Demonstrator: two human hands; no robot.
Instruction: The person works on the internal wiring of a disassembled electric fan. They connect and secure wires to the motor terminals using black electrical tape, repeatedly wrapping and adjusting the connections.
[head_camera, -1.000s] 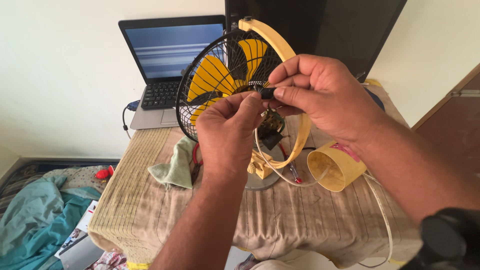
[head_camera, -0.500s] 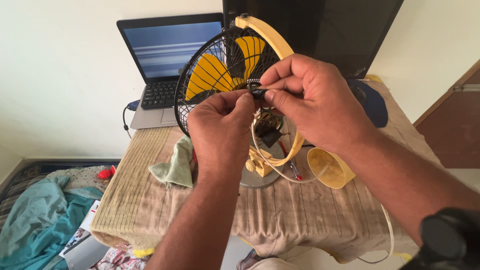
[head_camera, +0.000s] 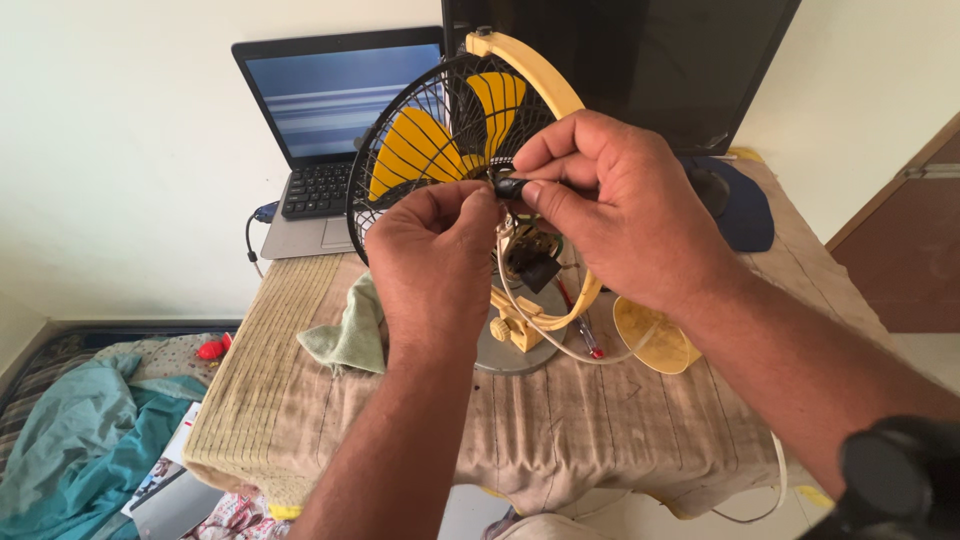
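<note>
Head view, only cam available. Person's left hand (head_camera: 432, 250) and right hand (head_camera: 610, 205) meet in front of a small table fan (head_camera: 455, 140). Both hands pinch one small black part (head_camera: 508, 186), held between thumb and fingertips of each; part sits at approx. hub height, just in front of the black wire guard. Cannot tell what the part is. Fan has yellow blades, a yellow hoop frame and a round grey base (head_camera: 515, 345) on the cloth-covered table (head_camera: 300, 400). White cord (head_camera: 560, 350) loops from the fan area down across the table. Exposed black component w/ wires hangs just below the hands.

Surroundings: open laptop (head_camera: 335, 130) rear left, screen lit. Dark monitor (head_camera: 640, 60) behind fan. Green rag (head_camera: 345, 335) left of base. Yellow cover (head_camera: 655, 335) lies right of base, w/ a red-handled tool (head_camera: 580, 320) between them. Blue mouse pad (head_camera: 740, 205) rear right.
</note>
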